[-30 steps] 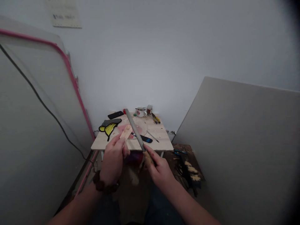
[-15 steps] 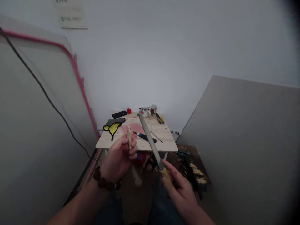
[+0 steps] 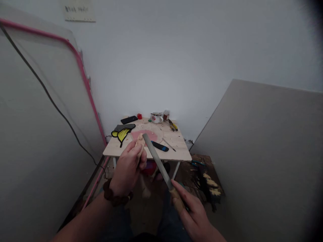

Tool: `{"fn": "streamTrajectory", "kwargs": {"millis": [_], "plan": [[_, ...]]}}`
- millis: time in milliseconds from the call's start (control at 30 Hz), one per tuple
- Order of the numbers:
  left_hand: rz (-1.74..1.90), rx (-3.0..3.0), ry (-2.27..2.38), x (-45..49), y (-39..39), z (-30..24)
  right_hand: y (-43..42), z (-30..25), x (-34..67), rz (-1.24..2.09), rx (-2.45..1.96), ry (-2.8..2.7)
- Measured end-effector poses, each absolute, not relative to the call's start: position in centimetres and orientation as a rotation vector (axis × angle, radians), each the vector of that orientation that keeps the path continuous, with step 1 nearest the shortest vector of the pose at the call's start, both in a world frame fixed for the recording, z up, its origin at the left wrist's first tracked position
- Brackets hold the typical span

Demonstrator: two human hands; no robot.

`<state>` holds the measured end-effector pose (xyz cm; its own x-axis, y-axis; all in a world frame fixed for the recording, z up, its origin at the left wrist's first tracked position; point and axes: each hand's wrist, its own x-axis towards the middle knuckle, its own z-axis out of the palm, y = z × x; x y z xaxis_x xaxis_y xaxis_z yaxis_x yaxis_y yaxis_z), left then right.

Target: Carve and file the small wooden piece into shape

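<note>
My left hand (image 3: 130,164) is closed around a small pale piece of carved wood (image 3: 140,140), its upper end standing clear of the fingers. In my right hand (image 3: 193,210) is the wooden handle of a long flat metal file (image 3: 158,162), with the index finger laid along the top. The file slants up and left, and its tip lies right at the upper end of the wood piece; whether they touch I cannot tell. Beyond the file, a tool with a black and blue handle (image 3: 160,146) rests on the small wooden table (image 3: 118,153).
On the table are a grey and yellow cloth item (image 3: 123,132), a black phone (image 3: 129,119), a red cap (image 3: 139,116), a white mug (image 3: 156,117), a glass jar (image 3: 166,115), yellow-black pliers (image 3: 173,125) and a thin rod (image 3: 169,145). A grey panel (image 3: 264,151) stands at right, a pink-framed board (image 3: 45,101) at left.
The file's tip has come down and toward me, to the wood piece's upper end. My left hand has turned, tilting the piece to the right. The view has tipped slightly downward.
</note>
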<state>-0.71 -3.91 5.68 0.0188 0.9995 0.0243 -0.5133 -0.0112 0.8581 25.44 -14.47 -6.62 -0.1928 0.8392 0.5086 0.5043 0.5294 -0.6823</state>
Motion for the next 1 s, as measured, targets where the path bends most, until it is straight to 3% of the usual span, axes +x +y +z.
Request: {"fn": "streamTrajectory", "kwargs": {"millis": [333,600,767,1000], "plan": [[1.409,1.103,0.977,-0.1,-5.9,3.6,-11.4,-2.4,22.1,0.627,-1.114,-1.782],[1.694,0.882,1.106,-2.7,-4.8,4.6,-12.9,-7.4,23.5,0.742,-1.260,-1.649],[1.508,0.773,0.919,-2.6,-4.5,4.1,-11.2,-6.2,24.6,0.688,-1.310,-1.473],[1.313,0.569,1.054,-3.9,0.1,-6.5,-8.9,-10.9,21.6,0.959,-1.377,-1.478]]}}
